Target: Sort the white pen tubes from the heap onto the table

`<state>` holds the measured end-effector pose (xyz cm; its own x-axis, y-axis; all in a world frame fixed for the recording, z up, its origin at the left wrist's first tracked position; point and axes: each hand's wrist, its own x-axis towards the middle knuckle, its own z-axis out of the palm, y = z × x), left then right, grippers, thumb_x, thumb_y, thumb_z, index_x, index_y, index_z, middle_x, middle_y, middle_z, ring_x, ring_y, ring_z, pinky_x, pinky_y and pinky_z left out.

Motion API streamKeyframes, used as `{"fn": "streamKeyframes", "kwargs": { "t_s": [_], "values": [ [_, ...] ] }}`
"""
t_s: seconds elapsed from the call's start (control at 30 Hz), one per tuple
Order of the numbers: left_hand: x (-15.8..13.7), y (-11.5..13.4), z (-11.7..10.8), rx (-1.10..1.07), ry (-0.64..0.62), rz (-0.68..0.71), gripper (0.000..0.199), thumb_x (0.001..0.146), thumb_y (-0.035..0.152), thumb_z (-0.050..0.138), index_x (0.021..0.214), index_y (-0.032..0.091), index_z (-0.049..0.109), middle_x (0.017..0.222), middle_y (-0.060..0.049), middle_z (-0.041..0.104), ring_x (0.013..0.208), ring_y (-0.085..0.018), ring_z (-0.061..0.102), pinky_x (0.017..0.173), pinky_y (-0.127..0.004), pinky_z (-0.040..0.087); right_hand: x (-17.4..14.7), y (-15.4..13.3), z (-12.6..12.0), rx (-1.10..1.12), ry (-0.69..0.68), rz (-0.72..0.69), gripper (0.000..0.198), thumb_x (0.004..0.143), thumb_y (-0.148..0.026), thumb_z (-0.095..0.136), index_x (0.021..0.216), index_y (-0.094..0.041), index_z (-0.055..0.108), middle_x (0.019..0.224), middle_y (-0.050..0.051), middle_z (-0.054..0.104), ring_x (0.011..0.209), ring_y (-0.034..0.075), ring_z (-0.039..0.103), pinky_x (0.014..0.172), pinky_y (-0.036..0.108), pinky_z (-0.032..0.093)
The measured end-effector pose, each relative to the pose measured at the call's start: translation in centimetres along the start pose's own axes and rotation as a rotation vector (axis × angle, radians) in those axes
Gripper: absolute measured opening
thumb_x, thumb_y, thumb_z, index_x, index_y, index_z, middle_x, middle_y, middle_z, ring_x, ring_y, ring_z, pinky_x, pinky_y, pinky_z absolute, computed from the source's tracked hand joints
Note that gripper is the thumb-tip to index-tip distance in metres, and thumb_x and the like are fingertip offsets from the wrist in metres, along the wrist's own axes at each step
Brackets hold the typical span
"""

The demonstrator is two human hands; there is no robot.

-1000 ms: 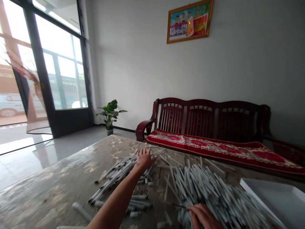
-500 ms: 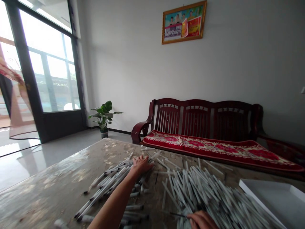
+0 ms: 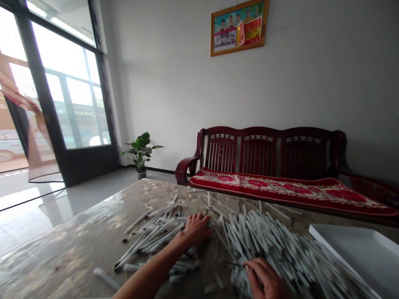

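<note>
My left hand (image 3: 197, 229) reaches forward over the table, palm down and fingers stretched out, touching the right edge of a loose pile of slim white tubes with black ends (image 3: 152, 236). Whether anything lies under its palm is hidden. Low in the picture, my right hand (image 3: 264, 277) pinches a thin dark stick (image 3: 232, 263) that points left. This hand is beside a large heap of whitish, translucent tubes (image 3: 274, 236). More tubes with dark ends (image 3: 183, 265) lie below my left forearm, partly covered and blurred.
A shallow white box (image 3: 352, 249) stands at the table's right. The table (image 3: 71, 241) has a patterned cover with small dark bits on it. Behind it are a red wooden bench (image 3: 255, 149) with a floral cover, a potted plant (image 3: 141, 153) and a glass door (image 3: 77, 99).
My left hand has moved right and slightly nearer, off the tubes' far end. My right hand has risen slightly, still holding the stick. The view has shifted a little.
</note>
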<state>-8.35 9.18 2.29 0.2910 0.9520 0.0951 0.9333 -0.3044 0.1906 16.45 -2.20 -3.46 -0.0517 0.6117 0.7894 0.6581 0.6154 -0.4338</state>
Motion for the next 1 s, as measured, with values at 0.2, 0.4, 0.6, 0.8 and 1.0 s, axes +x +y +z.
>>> {"fn": "streamKeyframes", "kwargs": {
  "t_s": [0.2, 0.4, 0.6, 0.8, 1.0],
  "values": [
    [-2.3, 0.6, -1.6, -0.049, 0.024, 0.0, 0.063, 0.076, 0.043, 0.064, 0.134, 0.024, 0.051, 0.133, -0.01, 0.055, 0.122, -0.03, 0.051, 0.103, -0.039, 0.035, 0.3, 0.0, -0.9, -0.029, -0.089, -0.03, 0.02, 0.095, -0.03, 0.05, 0.093, -0.025, 0.069, 0.082, 0.003, 0.07, 0.076, 0.015, 0.068, 0.07, 0.021, 0.053],
    [-4.8, 1.9, -2.4, 0.092, 0.141, -0.092, 0.025, 0.081, 0.036, 0.061, 0.1, 0.021, 0.067, 0.112, -0.011, 0.062, 0.11, -0.029, 0.053, 0.094, -0.039, 0.039, 0.6, -0.9, -1.1, -0.039, -0.061, -0.027, 0.02, 0.096, -0.028, 0.049, 0.09, -0.024, 0.068, 0.079, 0.002, 0.069, 0.074, 0.015, 0.068, 0.068, 0.022, 0.053],
    [-3.9, 3.5, -2.0, 0.105, 0.032, -0.119, 0.022, 0.083, 0.022, 0.056, 0.097, 0.015, 0.07, 0.113, -0.019, 0.065, 0.109, -0.033, 0.057, 0.093, -0.043, 0.041, 0.8, -1.3, -1.3, -0.035, -0.06, -0.037, 0.022, 0.096, -0.028, 0.048, 0.089, -0.023, 0.067, 0.078, 0.002, 0.069, 0.073, 0.015, 0.067, 0.068, 0.023, 0.052],
    [-3.4, 3.5, -2.4, -0.001, 0.043, -0.208, 0.022, 0.082, 0.009, 0.051, 0.082, 0.014, 0.072, 0.093, -0.018, 0.072, 0.094, -0.029, 0.067, 0.079, -0.035, 0.046, 1.0, -1.5, -1.6, -0.033, -0.058, -0.018, 0.024, 0.096, -0.029, 0.047, 0.086, -0.023, 0.068, 0.079, 0.003, 0.069, 0.073, 0.016, 0.067, 0.068, 0.024, 0.052],
    [-4.1, 4.4, -2.5, -0.553, 0.287, -0.294, 0.025, 0.09, 0.035, 0.051, 0.08, 0.018, 0.067, 0.081, -0.006, 0.071, 0.077, -0.018, 0.066, 0.065, -0.024, 0.045, 1.3, -1.5, -1.8, 0.005, -0.015, 0.091, 0.029, 0.096, -0.037, 0.046, 0.088, -0.023, 0.07, 0.082, 0.005, 0.071, 0.077, 0.017, 0.069, 0.072, 0.025, 0.053]
  ]
}}
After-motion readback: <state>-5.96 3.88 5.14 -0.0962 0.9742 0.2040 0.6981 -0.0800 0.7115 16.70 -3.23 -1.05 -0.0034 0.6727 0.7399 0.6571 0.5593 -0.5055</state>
